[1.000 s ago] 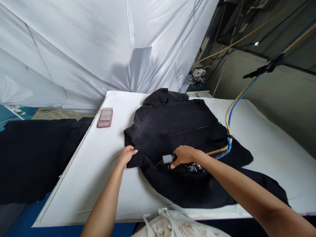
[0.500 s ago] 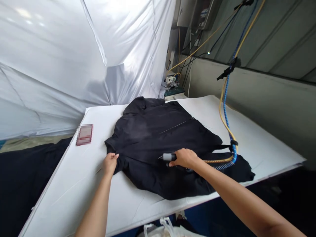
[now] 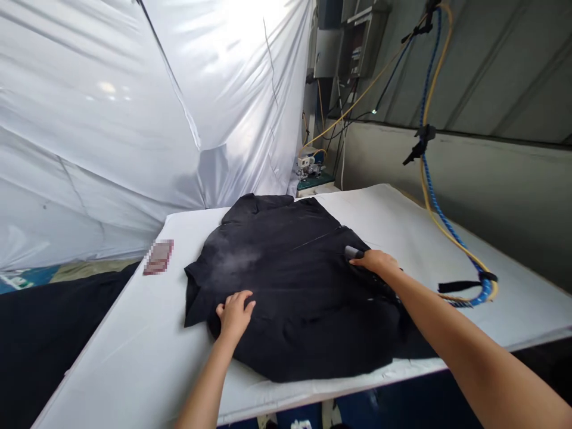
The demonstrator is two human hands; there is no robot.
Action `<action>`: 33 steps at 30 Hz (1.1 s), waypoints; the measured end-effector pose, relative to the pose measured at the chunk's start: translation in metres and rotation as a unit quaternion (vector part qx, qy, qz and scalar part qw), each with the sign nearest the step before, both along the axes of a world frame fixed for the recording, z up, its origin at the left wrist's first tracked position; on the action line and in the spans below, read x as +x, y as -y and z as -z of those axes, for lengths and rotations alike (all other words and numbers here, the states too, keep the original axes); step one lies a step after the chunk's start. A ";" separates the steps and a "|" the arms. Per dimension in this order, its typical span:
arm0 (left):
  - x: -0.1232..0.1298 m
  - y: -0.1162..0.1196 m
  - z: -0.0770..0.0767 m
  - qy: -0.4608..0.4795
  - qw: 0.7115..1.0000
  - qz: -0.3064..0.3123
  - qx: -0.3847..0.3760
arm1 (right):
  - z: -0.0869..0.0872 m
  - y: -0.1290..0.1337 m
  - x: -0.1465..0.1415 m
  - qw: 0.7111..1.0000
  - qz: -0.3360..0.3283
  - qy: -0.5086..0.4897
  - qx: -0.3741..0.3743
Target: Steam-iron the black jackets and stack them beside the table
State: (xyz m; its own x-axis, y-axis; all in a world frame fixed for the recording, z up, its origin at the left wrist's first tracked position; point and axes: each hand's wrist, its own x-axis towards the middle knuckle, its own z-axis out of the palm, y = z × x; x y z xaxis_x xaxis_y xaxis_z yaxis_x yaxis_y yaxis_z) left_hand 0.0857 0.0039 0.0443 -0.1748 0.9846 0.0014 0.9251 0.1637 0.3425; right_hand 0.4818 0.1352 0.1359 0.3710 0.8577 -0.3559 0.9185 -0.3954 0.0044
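Note:
A black jacket (image 3: 277,256) lies spread on a white-covered table (image 3: 134,333), with a zip line across its upper right. Pale steam hangs over its left part. My left hand (image 3: 235,316) rests on the lower left of the jacket, fingers apart and touching the cloth. On the right side, my right hand (image 3: 378,262) is closed round the handle of a steam iron (image 3: 354,252). The handle's grey front end shows; the dark body below is hard to make out against the jacket. Yellow and blue hoses (image 3: 485,292) run from it.
A blurred reddish packet (image 3: 159,257) lies near the table's left edge. Dark cloth (image 3: 53,333) is beyond that edge. White sheeting (image 3: 111,119) hangs behind, and a machine (image 3: 313,173) stands at the back. The hoses hang from above on the right.
My left hand has let go of the jacket's left end and moved right onto the cloth. My right hand has carried the iron right and away from me. Steam over the left part is thicker.

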 end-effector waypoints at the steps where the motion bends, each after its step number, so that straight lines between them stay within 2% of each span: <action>1: 0.005 0.000 0.002 -0.004 1.000 0.000 -0.011 | 0.002 -0.003 0.018 1.000 0.014 -0.002 0.005; 6: 0.020 -0.005 0.010 -0.034 0.996 -0.002 -0.080 | 0.005 -0.009 0.098 0.997 0.065 -0.042 0.025; 9: 0.023 -0.007 0.014 -0.052 0.993 -0.005 -0.108 | 0.008 -0.008 0.125 0.993 0.096 -0.043 0.058; 11: 0.024 -0.008 0.018 -0.066 0.991 -0.012 -0.116 | 0.012 -0.008 0.132 0.988 0.126 -0.030 0.087; 14: 0.024 -0.011 0.022 -0.078 0.989 -0.018 -0.124 | 0.019 -0.008 0.126 0.977 0.131 0.011 0.165; 18: 0.023 -0.024 0.016 -0.079 0.985 -0.024 -0.151 | 0.022 0.000 0.102 0.958 0.041 0.117 0.258; 20: 0.024 -0.034 0.009 -0.088 0.980 -0.018 -0.178 | 0.019 0.009 0.089 0.968 -0.034 0.115 0.219; 22: 0.028 -0.040 0.002 -0.107 0.977 0.003 -0.184 | 0.015 0.021 0.078 0.987 -0.099 0.043 0.118; 25: 0.036 -0.042 -0.003 -0.094 0.981 0.104 -0.133 | 0.013 0.047 0.064 0.988 -0.139 -0.071 -0.018; 27: 0.040 -0.040 0.000 -0.052 0.972 0.189 -0.131 | 0.016 0.068 0.054 0.984 -0.131 -0.099 -0.072; 29: 0.041 -0.039 0.004 -0.020 0.958 0.237 -0.161 | 0.019 0.087 0.043 0.985 -0.092 -0.101 -0.108; 31: 0.039 -0.041 0.006 0.004 0.951 0.254 -0.177 | 0.016 0.097 0.035 0.991 -0.047 -0.079 -0.097; 33: 0.034 -0.044 0.003 0.047 0.946 0.266 -0.179 | 0.003 0.096 0.027 0.998 -0.025 -0.044 -0.034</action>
